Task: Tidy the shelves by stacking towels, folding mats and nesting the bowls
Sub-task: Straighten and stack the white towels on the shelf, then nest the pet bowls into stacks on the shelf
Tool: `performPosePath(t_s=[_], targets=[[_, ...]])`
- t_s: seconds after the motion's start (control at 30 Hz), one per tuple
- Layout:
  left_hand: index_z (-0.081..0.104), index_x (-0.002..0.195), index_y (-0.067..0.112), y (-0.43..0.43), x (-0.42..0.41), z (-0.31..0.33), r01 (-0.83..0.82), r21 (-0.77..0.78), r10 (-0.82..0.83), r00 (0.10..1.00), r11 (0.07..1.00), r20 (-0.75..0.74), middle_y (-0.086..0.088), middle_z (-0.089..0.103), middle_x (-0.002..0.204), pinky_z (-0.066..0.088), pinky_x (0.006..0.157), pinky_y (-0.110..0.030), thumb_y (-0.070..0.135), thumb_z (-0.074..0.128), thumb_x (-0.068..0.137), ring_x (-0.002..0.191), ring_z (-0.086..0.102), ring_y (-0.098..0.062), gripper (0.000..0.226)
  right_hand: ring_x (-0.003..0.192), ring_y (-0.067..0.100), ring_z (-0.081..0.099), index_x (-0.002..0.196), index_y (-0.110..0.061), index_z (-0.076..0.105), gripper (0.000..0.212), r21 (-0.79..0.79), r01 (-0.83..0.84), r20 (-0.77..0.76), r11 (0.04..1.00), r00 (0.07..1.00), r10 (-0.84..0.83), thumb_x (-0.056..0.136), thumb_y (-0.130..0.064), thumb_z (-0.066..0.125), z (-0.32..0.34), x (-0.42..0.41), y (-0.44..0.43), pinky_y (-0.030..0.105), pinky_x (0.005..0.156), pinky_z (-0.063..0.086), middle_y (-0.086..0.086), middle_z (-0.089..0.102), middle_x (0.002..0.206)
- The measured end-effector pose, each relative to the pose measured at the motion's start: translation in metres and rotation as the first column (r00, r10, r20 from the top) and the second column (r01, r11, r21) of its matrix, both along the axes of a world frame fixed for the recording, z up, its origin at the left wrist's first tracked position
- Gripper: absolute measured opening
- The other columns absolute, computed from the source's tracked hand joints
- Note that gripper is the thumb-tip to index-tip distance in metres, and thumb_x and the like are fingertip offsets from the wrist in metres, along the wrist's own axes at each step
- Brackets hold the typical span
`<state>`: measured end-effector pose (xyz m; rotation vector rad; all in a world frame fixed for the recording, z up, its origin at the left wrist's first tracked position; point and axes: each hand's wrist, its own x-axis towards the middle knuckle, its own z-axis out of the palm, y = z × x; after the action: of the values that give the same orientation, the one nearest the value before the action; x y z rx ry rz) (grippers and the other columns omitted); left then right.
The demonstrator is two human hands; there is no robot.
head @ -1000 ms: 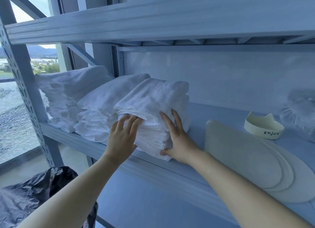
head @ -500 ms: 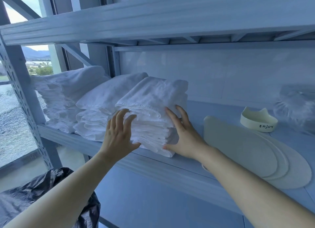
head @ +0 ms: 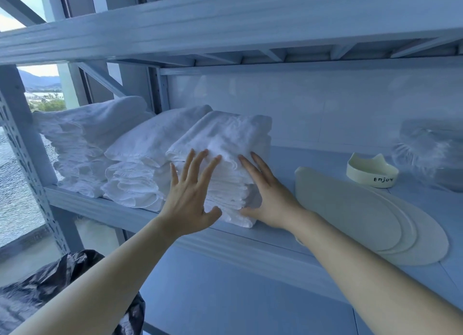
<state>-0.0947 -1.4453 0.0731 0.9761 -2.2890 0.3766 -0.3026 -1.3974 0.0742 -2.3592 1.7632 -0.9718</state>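
At centre frame, on the blue metal shelf [head: 280, 237], sits a stack of folded white towels [head: 225, 144], right between both hands. Left hand [head: 188, 199] is spread wide, palm toward the stack's front edge, fingertips [head: 207, 153] at the top fold, thumb out to the right near the bottom layers; holding nothing. Right hand [head: 270, 197] lies flat & open against the stack's right front corner, fingers pointing up-left, thumb low by the bottom towel; not gripping either.

Towels look soft, thick, w/ rippled layered edges. Two more white piles [head: 140, 164] stand to the left, touching each other, the far-left one taller.

Right of centre: flat oval mats [head: 370, 224], pale, smooth, overlapped like fanned discs. Behind them a cream bowl [head: 370, 174] w/ notched rim and the word "Enjoy". Far right, something clear & crinkly [head: 426, 149], blurred. Lower left: black plastic bag [head: 50, 279], wrinkled.
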Motion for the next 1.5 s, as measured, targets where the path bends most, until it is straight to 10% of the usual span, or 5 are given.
performPosePath(t_s=[0.4,0.6,1.07,1.23,1.5], targets=[[0.031,0.141,0.022,0.035,-0.136,0.004,0.245,-0.065,-0.244,0.970,0.967,0.027,0.001,0.043,0.141,-0.001,0.113,-0.052,0.029,0.050,0.080,0.137,0.032,-0.019,0.064,0.132,0.010,0.037,0.136,-0.023,0.043,0.061,-0.060,0.329,-0.047,0.942,0.942,-0.332,0.081,-0.037,0.066,-0.012,-0.101,0.070,0.024,0.106,0.030,-0.007,0.035,0.146],[0.031,0.140,0.028,0.041,-0.189,-0.007,0.389,0.190,-0.399,0.917,0.901,0.015,0.005,0.035,0.145,0.017,0.114,-0.042,0.035,0.050,0.085,0.133,0.033,-0.018,0.059,0.131,0.012,0.038,0.133,-0.022,0.046,0.057,0.031,0.479,-0.038,0.877,0.878,-0.477,0.081,-0.033,0.066,-0.024,-0.153,0.112,0.023,0.105,0.030,-0.007,0.036,0.145],[0.037,0.135,0.031,0.090,-0.326,0.009,0.577,0.239,-0.582,0.811,0.781,-0.057,0.010,0.041,0.138,0.044,0.086,-0.032,0.036,0.055,0.084,0.121,0.045,-0.019,0.054,0.122,0.015,0.046,0.129,-0.020,0.051,0.048,0.014,0.597,-0.068,0.802,0.801,-0.595,0.084,-0.032,0.063,-0.006,-0.255,0.182,0.028,0.099,0.038,-0.004,0.046,0.135],[0.047,0.128,0.028,0.129,-0.404,0.019,0.612,0.235,-0.594,0.790,0.755,-0.151,0.009,0.050,0.130,0.035,0.068,-0.022,0.031,0.058,0.083,0.084,0.056,-0.016,0.047,0.118,0.016,0.052,0.121,-0.020,0.058,0.035,-0.067,0.670,-0.054,0.740,0.738,-0.673,0.086,-0.025,0.057,0.011,-0.312,0.224,0.029,0.095,0.042,-0.005,0.056,0.128],[0.052,0.121,0.028,0.199,-0.536,0.034,0.700,0.219,-0.666,0.715,0.680,-0.214,0.009,0.058,0.119,0.050,0.080,-0.035,0.026,0.060,0.079,0.105,0.057,-0.018,0.042,0.085,0.024,0.060,0.090,-0.016,0.069,0.016,-0.090,0.724,-0.035,0.684,0.684,-0.729,0.081,-0.014,0.056,0.032,-0.419,0.298,0.037,0.074,0.050,0.003,0.066,0.090]])
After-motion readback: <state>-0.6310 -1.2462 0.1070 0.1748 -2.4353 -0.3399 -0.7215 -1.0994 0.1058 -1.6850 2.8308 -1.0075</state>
